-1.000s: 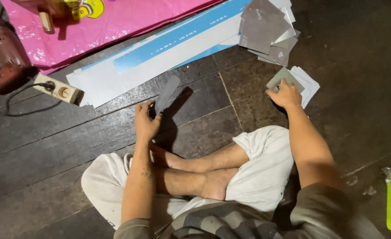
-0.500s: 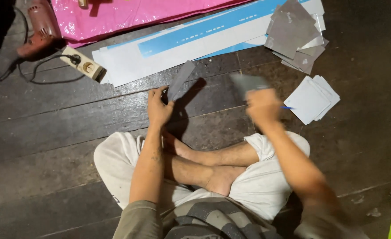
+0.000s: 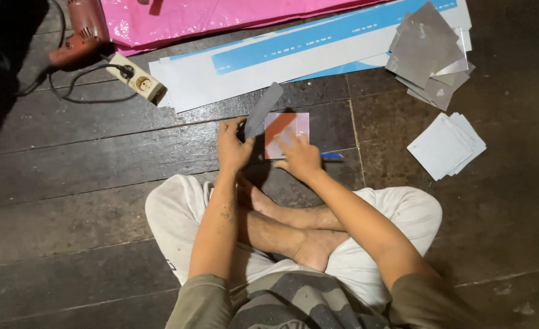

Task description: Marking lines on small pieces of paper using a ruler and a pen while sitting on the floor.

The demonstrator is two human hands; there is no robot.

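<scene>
Hands meet over the dark wooden floor (image 3: 99,183), just in front of the crossed legs. The left hand (image 3: 233,146) has its grip closed around a long grey strip (image 3: 263,109) that stands tilted upward. The right hand (image 3: 300,155) lies flat with open fingers on a small square sheet (image 3: 286,129), pressing it to the floor. For good work, the sheet should probably stay pinned while the strip lines up with its left edge. A blue pen (image 3: 332,156) lies beside the right wrist.

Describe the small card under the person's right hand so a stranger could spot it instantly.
On the dark plank floor, just in front of the person's crossed legs, the right hand presses on a small square card. Unlike the plain white squares stacked to its right, it shows an orange-brown patch.
</scene>
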